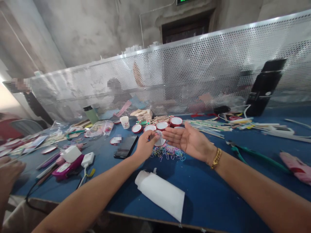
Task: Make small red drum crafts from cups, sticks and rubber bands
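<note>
My left hand is closed, thumb and fingertips pinched together at the edge of a round white piece; what the pinch holds is too small to make out. My right hand, with a gold bracelet at the wrist, is open, palm turned up and fingers stretched towards that piece. Just below both hands lies a tangle of coloured rubber bands. Behind them stand several round red-rimmed lids with white insides, one of them a lid at the right.
A rolled white paper sleeve lies in front of me. Left are a black phone, a paper cup, a green bottle and a white charger. Right are green-handled pliers. A perforated metal screen closes the back. Another person's hand rests far left.
</note>
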